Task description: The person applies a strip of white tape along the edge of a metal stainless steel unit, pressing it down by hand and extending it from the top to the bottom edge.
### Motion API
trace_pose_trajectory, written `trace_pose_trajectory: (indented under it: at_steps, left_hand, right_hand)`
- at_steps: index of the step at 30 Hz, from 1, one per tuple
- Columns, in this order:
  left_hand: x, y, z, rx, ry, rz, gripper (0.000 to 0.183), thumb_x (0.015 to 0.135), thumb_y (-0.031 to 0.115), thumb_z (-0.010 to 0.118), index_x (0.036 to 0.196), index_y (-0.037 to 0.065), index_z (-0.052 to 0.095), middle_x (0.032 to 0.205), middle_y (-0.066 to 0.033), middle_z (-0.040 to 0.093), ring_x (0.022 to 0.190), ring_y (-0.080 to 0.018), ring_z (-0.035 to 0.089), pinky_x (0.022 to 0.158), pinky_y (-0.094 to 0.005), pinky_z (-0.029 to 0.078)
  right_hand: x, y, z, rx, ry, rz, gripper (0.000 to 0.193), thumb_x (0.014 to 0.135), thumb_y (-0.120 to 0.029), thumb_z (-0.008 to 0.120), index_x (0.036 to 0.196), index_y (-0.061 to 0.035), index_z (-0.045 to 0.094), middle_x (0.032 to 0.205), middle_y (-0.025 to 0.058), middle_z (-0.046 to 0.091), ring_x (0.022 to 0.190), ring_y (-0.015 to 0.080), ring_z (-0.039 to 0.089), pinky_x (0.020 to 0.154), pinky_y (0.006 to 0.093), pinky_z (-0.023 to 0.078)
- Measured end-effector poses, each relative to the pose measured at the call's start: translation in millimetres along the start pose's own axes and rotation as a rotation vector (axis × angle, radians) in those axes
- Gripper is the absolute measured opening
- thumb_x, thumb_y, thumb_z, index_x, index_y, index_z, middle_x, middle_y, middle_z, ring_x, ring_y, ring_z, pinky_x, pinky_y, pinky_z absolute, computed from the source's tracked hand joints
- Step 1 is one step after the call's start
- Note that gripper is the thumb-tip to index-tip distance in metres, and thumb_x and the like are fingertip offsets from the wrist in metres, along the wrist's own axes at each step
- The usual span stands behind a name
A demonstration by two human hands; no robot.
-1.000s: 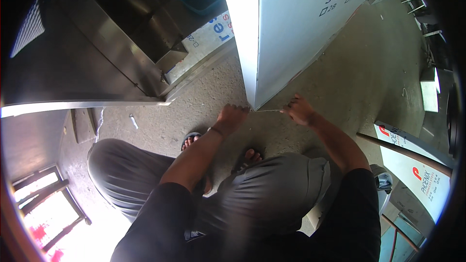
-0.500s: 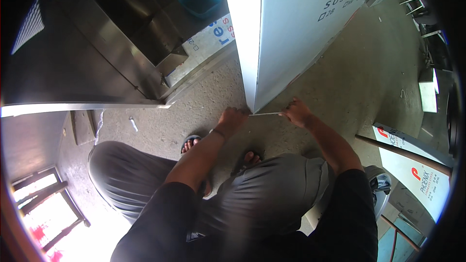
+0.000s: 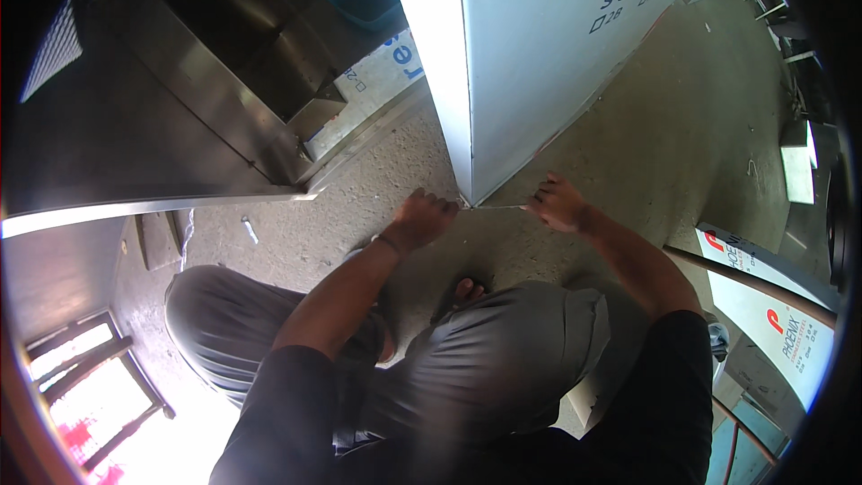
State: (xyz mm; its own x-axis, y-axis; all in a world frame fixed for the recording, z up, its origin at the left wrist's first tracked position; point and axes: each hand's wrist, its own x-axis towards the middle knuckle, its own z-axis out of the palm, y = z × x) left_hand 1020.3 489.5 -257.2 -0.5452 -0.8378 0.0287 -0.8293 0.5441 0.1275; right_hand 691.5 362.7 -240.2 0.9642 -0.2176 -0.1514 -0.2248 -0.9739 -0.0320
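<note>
A tall steel cabinet or panel [image 3: 548,63], covered in white printed film, stands on the floor with its corner pointing toward me. Across the foot of that corner runs a thin pale strip [image 3: 498,207], stretched between my two hands. My left hand [image 3: 424,218] is closed at the strip's left end, just left of the corner. On the other side my right hand [image 3: 557,204] pinches the right end, a short way off the panel's lower edge. Whether the strip is film, tape or cord is too small to tell.
A brushed steel unit [image 3: 162,126] with a blue plastic basin [image 3: 366,0] inside stands at the left. To the right lies another film-covered sheet [image 3: 763,305] with a brown rod [image 3: 754,283] across it. A white scrap [image 3: 250,231] is on the concrete floor.
Both hands have shifted slightly outward, the right one to the right and the left one a little left. The strip now looks thinner, and the view has moved a little.
</note>
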Motion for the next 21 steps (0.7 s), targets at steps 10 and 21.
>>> trace_pose_trajectory:
  at_steps: [10,21]
  left_hand:
    - [8,9,27,-0.032,-0.127,-0.079,0.018,0.092,0.019,0.058,0.102,0.012,0.070,0.088,-0.0079,0.074,0.088,-0.0264,0.072,0.080,-0.0426,0.053]
    - [12,13,31,-0.059,-0.147,-0.114,0.017,0.094,0.019,0.056,0.102,0.011,0.069,0.091,-0.0094,0.075,0.089,-0.0277,0.073,0.080,-0.0432,0.054]
  right_hand:
    - [1,-3,37,0.113,-0.221,0.087,0.040,0.073,-0.023,0.079,0.112,-0.0207,0.073,0.089,0.0008,0.072,0.090,0.0211,0.069,0.092,0.0431,0.046]
    - [3,0,34,0.139,-0.157,0.081,0.016,0.083,-0.024,0.074,0.098,-0.0182,0.077,0.076,0.0068,0.071,0.078,0.0286,0.070,0.083,0.0427,0.052]
